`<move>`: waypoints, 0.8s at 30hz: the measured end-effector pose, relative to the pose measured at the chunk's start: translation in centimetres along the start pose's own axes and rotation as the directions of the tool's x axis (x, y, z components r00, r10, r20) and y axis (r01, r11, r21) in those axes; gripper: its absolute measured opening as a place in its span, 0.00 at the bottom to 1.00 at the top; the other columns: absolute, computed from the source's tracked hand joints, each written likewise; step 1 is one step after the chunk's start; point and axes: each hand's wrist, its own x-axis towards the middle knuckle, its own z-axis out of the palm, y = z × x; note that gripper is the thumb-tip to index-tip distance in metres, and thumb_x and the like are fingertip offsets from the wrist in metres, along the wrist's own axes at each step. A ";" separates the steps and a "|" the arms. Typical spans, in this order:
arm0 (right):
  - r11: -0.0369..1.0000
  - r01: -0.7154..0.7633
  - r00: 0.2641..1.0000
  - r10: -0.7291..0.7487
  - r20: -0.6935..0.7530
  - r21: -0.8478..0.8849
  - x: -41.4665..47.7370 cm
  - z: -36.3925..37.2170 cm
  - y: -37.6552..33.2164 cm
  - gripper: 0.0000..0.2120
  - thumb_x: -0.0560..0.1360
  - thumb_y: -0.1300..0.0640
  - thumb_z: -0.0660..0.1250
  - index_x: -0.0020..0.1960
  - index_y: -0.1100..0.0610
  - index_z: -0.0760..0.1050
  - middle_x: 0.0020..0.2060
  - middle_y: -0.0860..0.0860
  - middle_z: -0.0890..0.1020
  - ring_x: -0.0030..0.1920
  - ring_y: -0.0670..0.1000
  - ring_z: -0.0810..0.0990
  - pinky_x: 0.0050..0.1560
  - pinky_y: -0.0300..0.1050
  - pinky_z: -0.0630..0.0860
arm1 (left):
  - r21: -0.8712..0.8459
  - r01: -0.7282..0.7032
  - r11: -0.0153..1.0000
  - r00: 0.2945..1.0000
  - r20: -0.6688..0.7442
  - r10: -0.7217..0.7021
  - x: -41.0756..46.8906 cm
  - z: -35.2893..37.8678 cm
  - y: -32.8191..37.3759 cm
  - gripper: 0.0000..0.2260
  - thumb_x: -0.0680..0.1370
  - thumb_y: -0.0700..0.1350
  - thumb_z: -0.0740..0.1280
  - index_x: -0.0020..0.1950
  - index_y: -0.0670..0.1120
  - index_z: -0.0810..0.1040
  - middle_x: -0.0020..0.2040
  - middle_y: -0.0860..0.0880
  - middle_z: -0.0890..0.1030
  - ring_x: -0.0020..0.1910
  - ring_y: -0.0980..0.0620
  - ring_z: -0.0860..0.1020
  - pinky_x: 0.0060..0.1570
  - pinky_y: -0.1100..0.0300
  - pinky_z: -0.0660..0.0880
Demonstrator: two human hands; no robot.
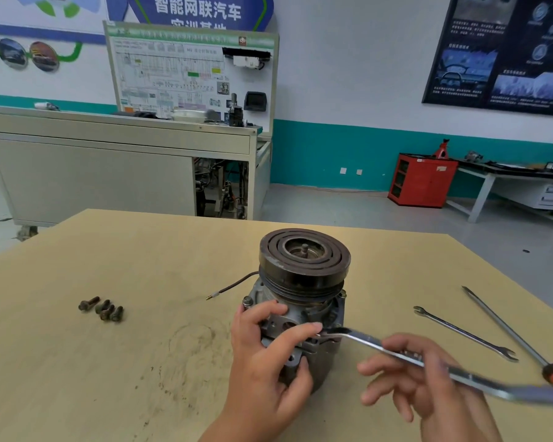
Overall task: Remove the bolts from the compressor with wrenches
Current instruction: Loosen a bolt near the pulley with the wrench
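Head view: on the tan desk (141, 266), well to the left of the compressor (304, 301), four loose bolts (102, 309) lie clustered. A dark wire lead (233, 286) curves out from the compressor's left side onto the desk. To its right lie a slim open-end wrench (463, 333) and, further right, a long screwdriver (508, 330) with an orange and black handle. Beyond the compressor stand a grey cabinet (109, 173) and a red cabinet (423, 180).

The compressor stands upright near the middle of the desk, its dark grooved pulley (304, 260) on top with a shaft end in the centre and the grey cast body below. A bolt head (247, 302) shows on the flange at its left.

Much of the body's near side is covered by the left hand (262, 355), which grips it, forefinger reaching to the head of the chrome wrench (380, 344). That head sits against the compressor's right near side. The right hand (422, 378) holds the wrench's shank, fingers loosely curled beneath it; the wrench's far end is blurred.
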 end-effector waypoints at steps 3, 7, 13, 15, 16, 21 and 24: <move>0.988 -0.092 0.995 0.094 -0.015 0.126 3.2 -1.0 0.9 0.19 0.74 0.53 0.58 0.31 0.57 0.80 0.21 0.56 0.75 0.19 0.50 0.70 0.20 0.31 0.61 | -0.012 -0.001 1.000 1.000 -0.006 0.001 0.0 0.1 0.1 0.18 0.67 0.44 0.64 0.55 0.59 0.77 0.59 0.53 0.64 0.63 0.58 0.66 0.52 0.27 0.67; 0.973 -0.181 0.983 0.173 0.065 0.140 6.3 -1.4 2.6 0.18 0.80 0.57 0.53 0.40 0.60 0.77 0.19 0.48 0.63 0.20 0.44 0.59 0.24 0.38 0.56 | 0.009 -0.035 0.999 0.999 -0.004 0.035 -0.1 0.1 0.0 0.20 0.69 0.43 0.63 0.58 0.59 0.77 0.59 0.51 0.65 0.65 0.56 0.65 0.57 0.27 0.63; 0.871 -0.102 0.989 0.143 -0.050 0.481 5.8 -1.4 1.6 0.18 0.75 0.52 0.57 0.31 0.53 0.80 0.20 0.46 0.64 0.19 0.43 0.61 0.19 0.32 0.60 | -0.027 0.006 1.000 1.000 -0.012 -0.006 -0.3 0.1 0.1 0.30 0.69 0.45 0.64 0.71 0.56 0.63 0.59 0.54 0.66 0.64 0.57 0.67 0.58 0.26 0.64; 0.862 -0.034 0.997 0.061 -0.037 0.507 4.1 -2.5 1.7 0.16 0.70 0.48 0.60 0.30 0.53 0.79 0.22 0.49 0.70 0.20 0.46 0.68 0.20 0.31 0.63 | -0.042 0.038 0.998 0.999 -0.002 -0.038 -0.3 0.1 0.1 0.31 0.69 0.45 0.64 0.71 0.55 0.62 0.59 0.55 0.66 0.64 0.58 0.66 0.57 0.27 0.66; 0.831 -0.051 0.998 0.017 0.067 0.553 3.2 -2.9 1.7 0.15 0.70 0.48 0.61 0.34 0.56 0.81 0.25 0.55 0.76 0.23 0.50 0.75 0.23 0.32 0.67 | -0.034 0.043 0.998 0.999 0.002 -0.043 -0.3 0.1 0.1 0.31 0.69 0.46 0.64 0.71 0.55 0.62 0.59 0.55 0.66 0.64 0.59 0.66 0.57 0.27 0.65; 0.964 0.075 0.994 -0.093 0.058 0.256 -0.3 -2.5 0.4 0.19 0.75 0.46 0.66 0.57 0.61 0.78 0.55 0.71 0.76 0.54 0.65 0.79 0.41 0.41 0.79 | -0.028 0.039 0.999 0.999 0.018 -0.039 -0.1 -0.1 0.1 0.28 0.68 0.46 0.64 0.68 0.56 0.66 0.60 0.58 0.65 0.63 0.58 0.67 0.56 0.27 0.67; 0.974 -0.122 0.991 0.108 0.079 0.193 -2.3 -0.3 0.2 0.30 0.33 0.30 0.76 0.28 0.48 0.82 0.35 0.60 0.85 0.27 0.55 0.83 0.18 0.29 0.67 | -0.021 0.040 0.999 0.999 0.019 -0.039 -0.1 -0.1 0.2 0.26 0.69 0.46 0.64 0.66 0.59 0.68 0.59 0.56 0.64 0.62 0.58 0.66 0.54 0.27 0.67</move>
